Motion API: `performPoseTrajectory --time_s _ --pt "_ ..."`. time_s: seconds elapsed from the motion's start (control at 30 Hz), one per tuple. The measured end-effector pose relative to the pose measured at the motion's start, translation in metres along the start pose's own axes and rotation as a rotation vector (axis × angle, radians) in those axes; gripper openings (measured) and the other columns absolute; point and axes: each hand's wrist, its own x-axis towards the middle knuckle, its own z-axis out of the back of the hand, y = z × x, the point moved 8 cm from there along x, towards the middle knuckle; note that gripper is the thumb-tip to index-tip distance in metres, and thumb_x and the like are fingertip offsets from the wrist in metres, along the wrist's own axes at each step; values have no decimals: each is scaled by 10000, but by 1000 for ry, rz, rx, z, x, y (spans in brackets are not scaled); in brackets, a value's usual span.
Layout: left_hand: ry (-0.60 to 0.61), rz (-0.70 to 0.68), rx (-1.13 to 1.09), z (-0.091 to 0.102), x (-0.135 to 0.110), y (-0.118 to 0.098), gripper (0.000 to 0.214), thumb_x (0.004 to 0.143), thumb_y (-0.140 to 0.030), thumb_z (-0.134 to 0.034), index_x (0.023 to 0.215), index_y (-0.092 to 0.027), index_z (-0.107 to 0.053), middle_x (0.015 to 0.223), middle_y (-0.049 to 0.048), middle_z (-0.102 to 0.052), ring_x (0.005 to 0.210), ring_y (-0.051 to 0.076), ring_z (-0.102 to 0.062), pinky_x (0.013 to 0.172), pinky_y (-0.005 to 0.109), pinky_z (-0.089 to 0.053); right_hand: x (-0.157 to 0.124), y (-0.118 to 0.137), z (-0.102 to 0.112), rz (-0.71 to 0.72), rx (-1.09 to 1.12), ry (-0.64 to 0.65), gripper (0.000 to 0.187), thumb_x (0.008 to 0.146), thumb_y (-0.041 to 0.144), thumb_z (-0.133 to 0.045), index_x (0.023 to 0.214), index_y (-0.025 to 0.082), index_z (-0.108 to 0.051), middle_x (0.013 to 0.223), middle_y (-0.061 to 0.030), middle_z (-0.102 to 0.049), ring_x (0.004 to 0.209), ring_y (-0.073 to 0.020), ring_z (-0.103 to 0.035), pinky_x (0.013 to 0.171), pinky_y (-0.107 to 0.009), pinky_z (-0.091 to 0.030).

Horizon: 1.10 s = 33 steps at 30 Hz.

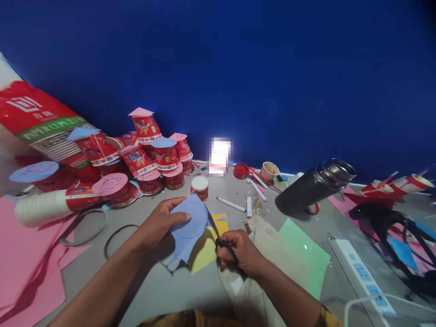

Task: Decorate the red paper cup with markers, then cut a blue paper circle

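Observation:
My left hand (165, 222) pinches a piece of blue paper (190, 225), thumb on top, with a circle drawn on it. In my right hand (240, 250) is a pair of black scissors (225, 245), fingers through the handles. The scissor blades meet the paper's right edge, close beside the drawn line. Below the blue paper lie yellow paper pieces (204, 252) on the table. A small red-and-white paper cup (199, 188) stands just beyond the paper. A beige cloth (269, 254) lies under and beside my right hand.
At the left, several red paper cups (166, 154) with paper tops are stacked near a long sleeve of cups (44, 206). A black flask (313, 186) leans at the right, by green paper (303, 254) and a power strip (361, 272). Markers (231, 204) lie mid-table before a blue wall.

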Motion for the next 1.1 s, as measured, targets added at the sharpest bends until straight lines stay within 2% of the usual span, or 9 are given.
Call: performPoseTrajectory --time_s 0.23,0.57,0.83,1.1 --pt "5 -16 29 2 2 2 482 552 -275 -967 990 -144 -813 710 39 -782 540 179 -679 546 267 -550 0 3 -2 0 1 5 659 562 759 -938 680 192 -626 516 39 -620 422 -64 -462 450 -200 -322" --pt "3 28 26 -3 -1 -1 534 481 -275 -979 954 -132 -775 698 39 -781 520 170 -667 523 262 -548 3 -1 0 14 -18 10 598 611 698 -937 680 191 -627 526 36 -632 452 -87 -523 477 -203 -368" --pt "32 18 85 1 -1 -3 472 556 -333 -969 943 -155 -763 717 29 -786 544 157 -665 522 241 -528 2 -2 1 13 -31 14 599 616 697 -942 679 189 -631 523 38 -638 449 -82 -520 478 -199 -372" --pt "57 20 113 -1 1 -7 477 518 -364 -979 883 -156 -753 722 44 -793 546 167 -674 522 249 -533 2 -2 0 7 -42 30 593 605 679 -950 664 198 -608 517 41 -622 445 -92 -534 478 -209 -386"
